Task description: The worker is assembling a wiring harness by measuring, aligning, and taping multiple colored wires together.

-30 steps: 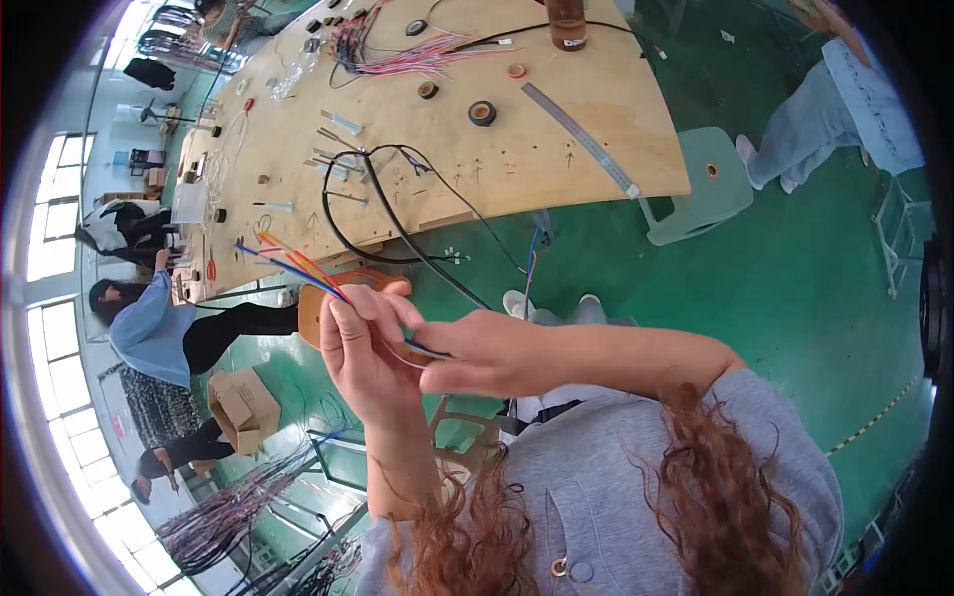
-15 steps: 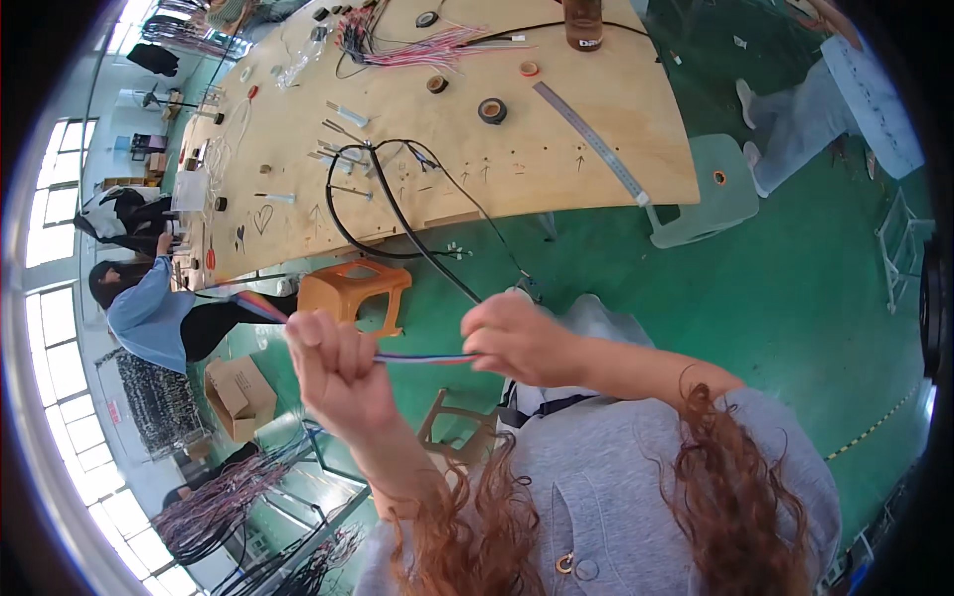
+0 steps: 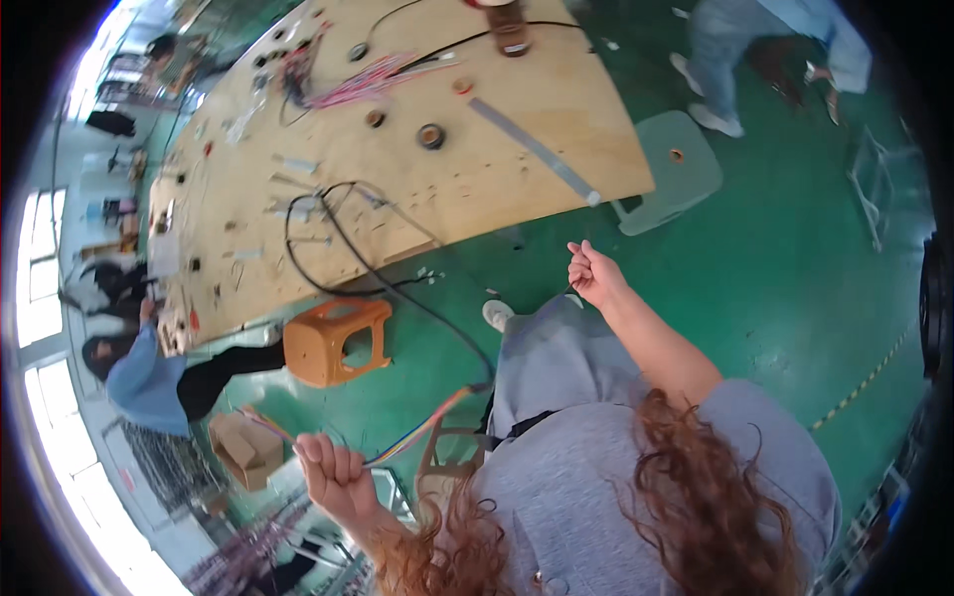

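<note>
My left hand (image 3: 338,479) is closed in a fist around a bundle of multicoloured wires (image 3: 422,434). One end of the bundle sticks out past the fist to the left. On the other side it runs up to the end of a thick black cable (image 3: 437,326), which loops down from the table. Out to the right, away from the bundle, my right hand (image 3: 594,274) is raised over the floor with its fingers pinched together. A thin dark strand seems to trail from those fingers toward my lap, blurred.
A wooden table (image 3: 556,109) carries tape rolls (image 3: 430,136), a metal ruler (image 3: 532,149), pink wires (image 3: 363,81) and a brown bottle (image 3: 510,30). Orange stool (image 3: 333,348), pale stool (image 3: 676,164) and cardboard box (image 3: 245,452) stand around it. Other people are left and far right.
My right hand has left the wires and swung out to the right. My left hand has dropped lower, still gripping the bundle. The view has shifted, and the coloured wires now show up to the black cable.
</note>
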{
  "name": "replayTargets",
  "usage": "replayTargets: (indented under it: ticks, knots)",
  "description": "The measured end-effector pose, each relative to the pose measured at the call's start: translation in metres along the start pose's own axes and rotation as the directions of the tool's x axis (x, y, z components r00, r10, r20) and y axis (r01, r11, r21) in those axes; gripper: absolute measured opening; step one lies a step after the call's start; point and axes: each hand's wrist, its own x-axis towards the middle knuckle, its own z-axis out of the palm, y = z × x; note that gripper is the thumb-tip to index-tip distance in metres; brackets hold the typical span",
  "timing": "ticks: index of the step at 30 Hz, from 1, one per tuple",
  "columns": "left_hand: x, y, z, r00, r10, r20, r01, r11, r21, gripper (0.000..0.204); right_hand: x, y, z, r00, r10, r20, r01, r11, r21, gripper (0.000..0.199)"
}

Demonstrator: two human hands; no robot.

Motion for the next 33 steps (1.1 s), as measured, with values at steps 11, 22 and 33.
replayTargets:
  ticks: [11, 22, 33]
  knots:
    - [0.017, -0.015, -0.031, 0.998, -0.068, 0.003, 0.068, 0.996, 0.058, 0.023, -0.074, -0.098, -0.046, 0.848, -0.521, 0.095, 0.527, 0.849, -0.044, 0.024]
    - [0.049, -0.036, -0.022, 0.985, -0.124, 0.121, 0.098, 0.974, 0.205, 0.023, -0.172, -0.151, -0.019, 0.616, -0.642, 0.457, 0.665, 0.734, 0.136, 0.03]
    - [0.009, -0.252, 0.175, 0.472, -0.337, 0.814, -0.557, 0.602, 0.572, 0.023, -0.293, -0.091, 0.026, 0.429, -0.861, 0.274, 0.901, 0.428, -0.066, 0.033]
